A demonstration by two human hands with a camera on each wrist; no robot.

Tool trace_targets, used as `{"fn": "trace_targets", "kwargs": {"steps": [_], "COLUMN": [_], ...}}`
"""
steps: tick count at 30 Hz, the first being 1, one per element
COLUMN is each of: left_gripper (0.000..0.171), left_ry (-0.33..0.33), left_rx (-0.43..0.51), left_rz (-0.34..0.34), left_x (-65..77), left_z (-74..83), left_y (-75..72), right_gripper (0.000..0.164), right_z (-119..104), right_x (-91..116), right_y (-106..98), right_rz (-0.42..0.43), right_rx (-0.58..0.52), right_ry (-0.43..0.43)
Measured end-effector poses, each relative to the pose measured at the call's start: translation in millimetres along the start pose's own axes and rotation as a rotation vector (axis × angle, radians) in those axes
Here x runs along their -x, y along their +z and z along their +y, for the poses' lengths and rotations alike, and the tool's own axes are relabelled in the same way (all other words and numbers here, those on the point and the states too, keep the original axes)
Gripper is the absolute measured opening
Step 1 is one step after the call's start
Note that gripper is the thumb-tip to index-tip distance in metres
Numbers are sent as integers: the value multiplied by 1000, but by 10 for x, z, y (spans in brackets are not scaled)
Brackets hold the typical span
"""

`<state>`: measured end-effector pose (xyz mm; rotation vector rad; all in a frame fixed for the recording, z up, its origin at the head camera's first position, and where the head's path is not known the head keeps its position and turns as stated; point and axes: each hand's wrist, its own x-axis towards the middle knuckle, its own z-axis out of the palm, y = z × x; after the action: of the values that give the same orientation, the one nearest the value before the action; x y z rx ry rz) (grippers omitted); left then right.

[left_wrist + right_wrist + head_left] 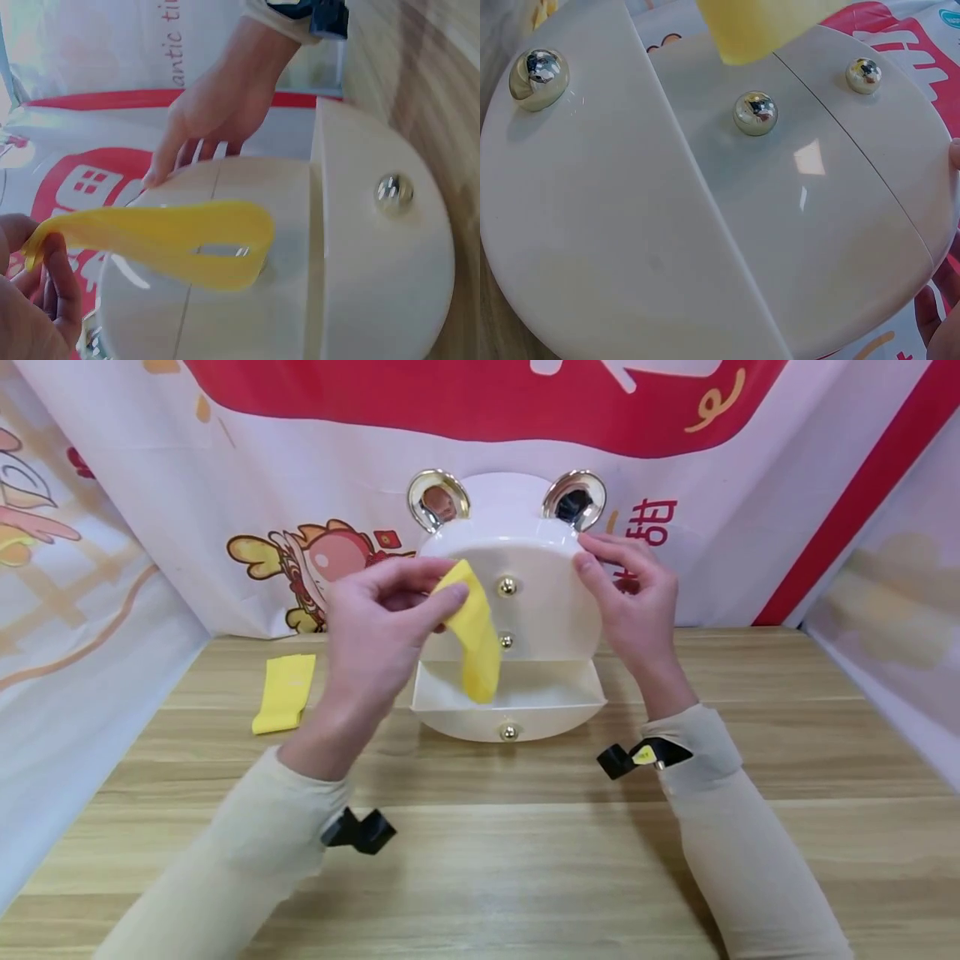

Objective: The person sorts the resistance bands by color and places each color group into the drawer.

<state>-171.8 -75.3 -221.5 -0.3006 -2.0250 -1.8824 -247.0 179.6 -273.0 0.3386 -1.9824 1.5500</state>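
My left hand (382,618) pinches one end of a soft yellow band (480,652), which hangs over the pulled-out bottom drawer (461,722) of a small white drawer box (551,602). In the left wrist view the band (165,232) shows as a loop, its end between thumb and fingers. My right hand (637,597) grips the upper right edge of the box, thumb at the front and fingers toward the back. The part of the drawer behind the band is hidden. Another yellow band (285,693) lies folded flat on the table, left of the box.
Two round gold-rimmed ears (575,500) stand up from the box top. Its drawers carry shiny gold knobs (509,732). The wood-grain table (480,860) meets a printed cloth backdrop (360,468) close behind the box, with cloth walls at both sides.
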Motion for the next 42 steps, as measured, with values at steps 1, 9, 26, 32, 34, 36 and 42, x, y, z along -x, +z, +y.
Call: {"fn": "trace_targets", "kwargs": {"steps": [1,9,26,32,34,36,42], "left_gripper": [23,22,22,22,21,20,20], "left_ry": [-1,14,-55,-69,-71,-73,6], "left_rx": [5,48,78,97,79,53,-70], "left_rz": [7,66,56,66,65,64,62], "left_x": [9,98,175,201,211,224,293], "left_z": [-16,-175,-494,-501,-519,-555,-715], "left_y": [70,584,1107,1154,1153,1142,1068], "right_gripper": [33,33,31,31,30,30,30], "right_z": [2,14,22,26,26,27,25], "right_x": [0,4,-10,-15,-18,-19,-18], "right_y": [-2,-4,-3,-6,-8,-10,-14], "right_rz": [1,8,-6,-10,-11,-10,-2], "right_rx": [2,23,13,9,6,3,7], "right_ry": [0,-6,-7,-13,-14,-13,-8]}}
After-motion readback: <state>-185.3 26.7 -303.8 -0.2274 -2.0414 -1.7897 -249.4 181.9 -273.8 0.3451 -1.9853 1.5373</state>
